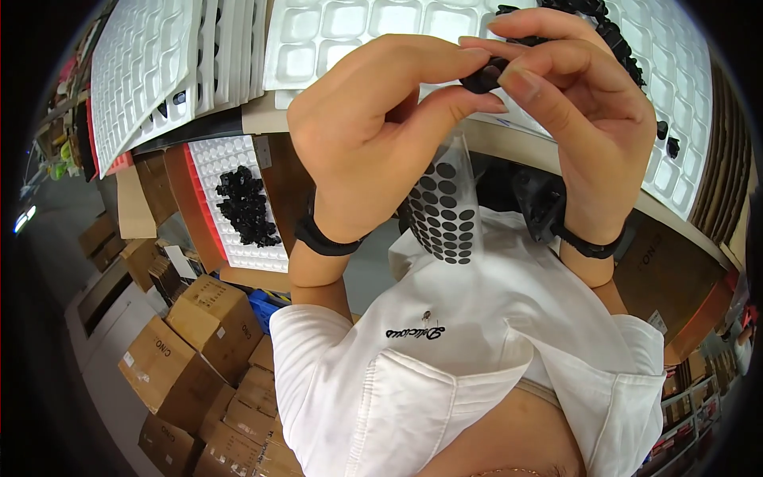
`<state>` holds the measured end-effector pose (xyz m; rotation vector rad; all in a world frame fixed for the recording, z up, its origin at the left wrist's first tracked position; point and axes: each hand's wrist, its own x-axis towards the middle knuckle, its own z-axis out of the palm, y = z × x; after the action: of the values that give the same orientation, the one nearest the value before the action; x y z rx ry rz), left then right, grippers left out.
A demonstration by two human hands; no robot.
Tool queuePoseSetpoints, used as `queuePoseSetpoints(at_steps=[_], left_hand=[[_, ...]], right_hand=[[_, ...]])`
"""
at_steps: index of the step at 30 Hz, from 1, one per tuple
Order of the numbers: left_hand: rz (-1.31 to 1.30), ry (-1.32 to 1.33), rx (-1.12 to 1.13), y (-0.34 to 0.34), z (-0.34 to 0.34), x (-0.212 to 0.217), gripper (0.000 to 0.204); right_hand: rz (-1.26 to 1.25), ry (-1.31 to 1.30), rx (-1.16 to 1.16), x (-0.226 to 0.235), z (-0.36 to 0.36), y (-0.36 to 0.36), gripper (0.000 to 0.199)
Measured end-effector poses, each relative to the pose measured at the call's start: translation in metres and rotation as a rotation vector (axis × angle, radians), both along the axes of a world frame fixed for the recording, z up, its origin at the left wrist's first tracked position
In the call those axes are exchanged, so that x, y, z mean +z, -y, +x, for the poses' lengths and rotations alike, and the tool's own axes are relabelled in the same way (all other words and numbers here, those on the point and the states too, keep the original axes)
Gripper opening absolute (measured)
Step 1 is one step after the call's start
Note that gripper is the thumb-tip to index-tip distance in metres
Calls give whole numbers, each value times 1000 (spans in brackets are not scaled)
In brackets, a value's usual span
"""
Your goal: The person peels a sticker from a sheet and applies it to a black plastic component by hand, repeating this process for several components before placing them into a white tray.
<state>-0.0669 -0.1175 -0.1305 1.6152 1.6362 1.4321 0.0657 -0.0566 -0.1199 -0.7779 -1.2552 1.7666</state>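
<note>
From my remote seat I saw both hands raised close to the camera, meeting over one small black part [482, 77]. The left hand [373, 135] pinched it between thumb and curled forefinger, and the right hand [584, 119] gripped the same piece from the other side, fingertips pressed against it. A clear strip of backing film [447, 203], dotted with rows of round black stickers, hung down from under the left thumb and lay against the white shirt [477, 350]. Each wrist wore a black band.

Behind the hands sat a white moulded tray [342, 36] with square pockets; those I could see held nothing, while a line of black parts [616, 36] ran along the tray beyond the right hand. Two more loose black pieces [668, 137] rested on the pocketed tray [687, 95] at the right edge. To the left, a stack of white trays [159, 63] leaned together, a few dark pieces showing in its lower pockets. Lower down, a red-rimmed tray [238, 238] with small white cells carried a heap of black parts [245, 205] piled across its middle. Brown cardboard boxes [199, 350] were stacked on the floor at lower left, closed, so I could not tell their contents.
</note>
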Motion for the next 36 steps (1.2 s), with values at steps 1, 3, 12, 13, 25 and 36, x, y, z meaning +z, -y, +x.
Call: queuePoseSetpoints(at_steps=[1, 3, 12, 13, 25, 36], left_hand=[[51, 33, -2, 0, 1, -2, 21], [51, 8, -13, 2, -1, -1, 21], [90, -43, -49, 5, -1, -3, 20], [102, -41, -54, 6, -1, -4, 20], [157, -70, -25, 3, 1, -9, 19], [166, -68, -47, -9, 4, -8, 19]], right_hand=[[46, -31, 12, -6, -1, -1, 5], [91, -62, 24, -14, 3, -1, 6], [252, 10, -7, -19, 1, 2, 7], [240, 21, -4, -19, 1, 3, 7], [251, -36, -114, -23, -8, 10, 20], [143, 21, -55, -18, 4, -4, 13]])
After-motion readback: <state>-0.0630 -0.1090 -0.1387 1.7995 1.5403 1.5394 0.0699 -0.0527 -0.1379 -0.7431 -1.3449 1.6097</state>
